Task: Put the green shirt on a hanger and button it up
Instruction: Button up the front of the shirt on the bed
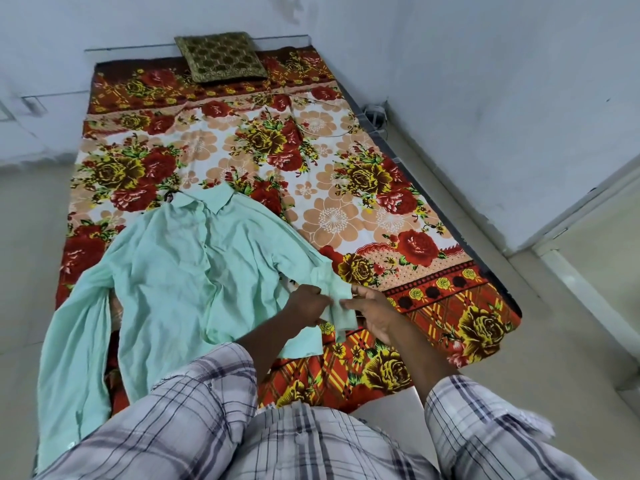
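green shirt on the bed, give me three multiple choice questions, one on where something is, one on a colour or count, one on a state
1. Where does the green shirt lie?
A. spread on the floral bedsheet
B. on the floor
C. hung on the wall

2. How many cushions are on the bed?
A. none
B. one
C. three

3. What are the hands doing?
A. resting empty
B. both pinching the sleeve cuff
C. lifting the cushion

Answers:
1 A, the shirt lies flat on the sheet, collar toward the far end.
2 B, a single dark gold-patterned cushion sits at the head of the bed.
3 B, the left hand and the right hand each have a grip on the cuff.
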